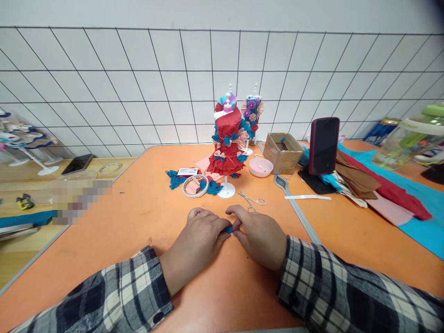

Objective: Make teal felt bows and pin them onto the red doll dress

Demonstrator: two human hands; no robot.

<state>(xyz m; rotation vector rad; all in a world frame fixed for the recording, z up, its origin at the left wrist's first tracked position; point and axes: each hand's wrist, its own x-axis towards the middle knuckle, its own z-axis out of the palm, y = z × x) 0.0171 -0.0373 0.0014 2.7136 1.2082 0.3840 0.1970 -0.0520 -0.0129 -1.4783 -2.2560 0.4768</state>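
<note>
My left hand (197, 243) and my right hand (258, 236) rest on the orange table (138, 208), fingertips meeting. Between them they pinch a small blue piece of paper (228, 229), mostly hidden by the fingers. Both hands are closed around it. Just beyond my right hand lie small scissors (252, 200). Farther back stands a small mannequin in a red ruffled paper dress (227, 148) with blue bows, on a white stand.
A tape roll (196, 186) and blue paper scraps lie left of the mannequin. A second decorated mannequin (252, 115), pink bowl (261, 167), cardboard box (282, 151) and upright phone (323, 144) sit behind. Coloured paper sheets (391, 194) are stacked at right. A grid wall backs the table.
</note>
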